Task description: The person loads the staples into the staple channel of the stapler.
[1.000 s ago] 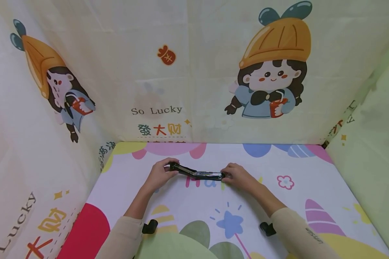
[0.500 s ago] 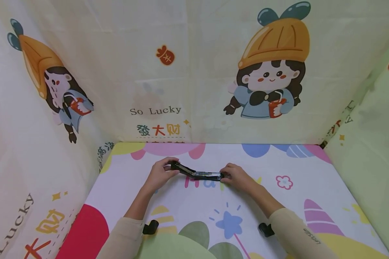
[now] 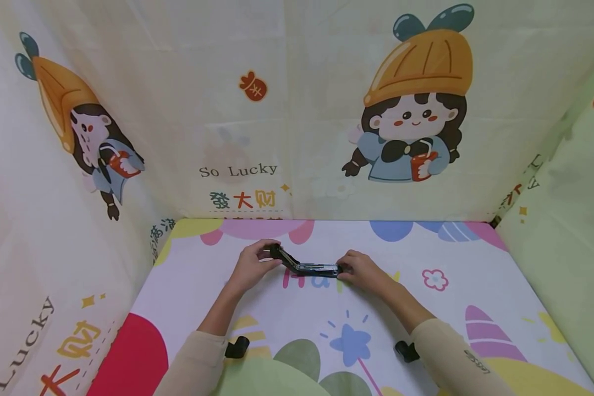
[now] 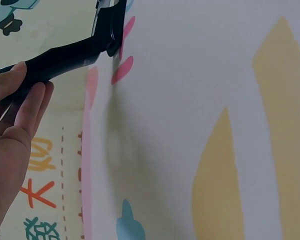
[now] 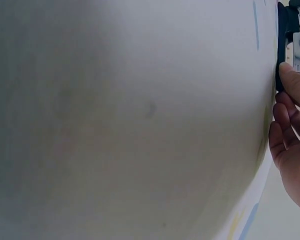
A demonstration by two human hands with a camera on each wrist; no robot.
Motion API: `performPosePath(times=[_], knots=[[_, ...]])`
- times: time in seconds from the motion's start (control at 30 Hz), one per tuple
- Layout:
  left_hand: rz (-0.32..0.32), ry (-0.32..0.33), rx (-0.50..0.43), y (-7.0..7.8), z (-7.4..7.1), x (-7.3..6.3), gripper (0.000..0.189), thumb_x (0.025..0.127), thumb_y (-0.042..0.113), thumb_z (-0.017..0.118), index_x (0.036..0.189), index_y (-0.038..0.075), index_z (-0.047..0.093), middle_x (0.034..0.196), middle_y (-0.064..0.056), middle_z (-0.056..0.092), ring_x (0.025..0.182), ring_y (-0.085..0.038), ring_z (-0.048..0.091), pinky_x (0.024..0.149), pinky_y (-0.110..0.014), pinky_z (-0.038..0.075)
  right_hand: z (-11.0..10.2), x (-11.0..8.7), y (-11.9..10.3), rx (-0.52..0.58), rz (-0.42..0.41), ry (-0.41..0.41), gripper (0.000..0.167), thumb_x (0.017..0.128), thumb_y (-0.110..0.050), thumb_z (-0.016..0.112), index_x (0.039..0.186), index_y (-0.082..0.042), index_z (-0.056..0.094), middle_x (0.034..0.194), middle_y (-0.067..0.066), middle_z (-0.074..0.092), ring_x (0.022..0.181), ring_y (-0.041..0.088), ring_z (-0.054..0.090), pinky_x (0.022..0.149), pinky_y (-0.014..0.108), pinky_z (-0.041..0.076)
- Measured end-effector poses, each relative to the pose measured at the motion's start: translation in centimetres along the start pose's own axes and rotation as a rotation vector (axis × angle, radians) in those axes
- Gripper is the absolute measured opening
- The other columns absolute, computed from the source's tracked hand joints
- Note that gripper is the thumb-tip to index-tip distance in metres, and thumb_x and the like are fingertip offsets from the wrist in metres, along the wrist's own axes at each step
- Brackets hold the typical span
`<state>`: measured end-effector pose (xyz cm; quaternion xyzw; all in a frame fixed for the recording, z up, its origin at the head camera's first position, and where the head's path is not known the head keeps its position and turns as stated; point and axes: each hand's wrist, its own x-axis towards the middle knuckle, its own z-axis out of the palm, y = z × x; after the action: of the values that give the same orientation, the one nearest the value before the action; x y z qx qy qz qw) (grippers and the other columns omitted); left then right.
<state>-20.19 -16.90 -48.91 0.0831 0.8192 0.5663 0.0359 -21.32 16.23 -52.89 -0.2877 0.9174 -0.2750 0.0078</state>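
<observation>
A black stapler with a silver metal channel lies folded open above the table near its far side. Its left arm slants upward from the hinge, and its right part lies about level, low over the printed letters. My left hand pinches the raised end between thumb and fingers; in the left wrist view this black cover runs from the fingers to the hinge. At the other end my right hand pinches the level part. In the right wrist view, the thumb presses on the stapler's end, largely cut off by the frame.
A white table mat with colourful prints lies under both hands. Cream cloth walls with cartoon prints stand at the back and both sides. Black straps with small devices sit at both wrists.
My left hand has moved slightly to the right and up, so the stapler's left arm stands steeper. My right hand and the level part stay in place.
</observation>
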Motion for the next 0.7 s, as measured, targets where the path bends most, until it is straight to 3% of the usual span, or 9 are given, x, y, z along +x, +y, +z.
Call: performPosePath(times=[0.43, 0.7], knots=[[0.024, -0.018, 0.058, 0.3, 2.0, 0.6, 0.035, 0.088, 0.002, 0.080, 0.122, 0.008, 0.071, 0.113, -0.009, 0.074, 0.109, -0.029, 0.072, 0.093, -0.041, 0.062, 0.1, 0.0, 0.1, 0.006, 0.016, -0.004, 0.030, 0.088, -0.016, 0.083, 0.112, -0.001, 0.075, 0.100, 0.003, 0.067, 0.087, 0.012, 0.060, 0.080, 0.032, 0.055], [0.011, -0.042, 0.088, 1.0, 3.1, 0.6, 0.035, 0.090, 0.006, 0.079, 0.123, 0.011, 0.072, 0.112, -0.005, 0.076, 0.110, -0.026, 0.070, 0.096, -0.042, 0.060, -0.1, 0.1, 0.0, 0.019, 0.038, -0.024, 0.030, 0.088, -0.017, 0.083, 0.113, -0.001, 0.075, 0.101, 0.003, 0.066, 0.089, 0.012, 0.062, 0.083, 0.033, 0.056]])
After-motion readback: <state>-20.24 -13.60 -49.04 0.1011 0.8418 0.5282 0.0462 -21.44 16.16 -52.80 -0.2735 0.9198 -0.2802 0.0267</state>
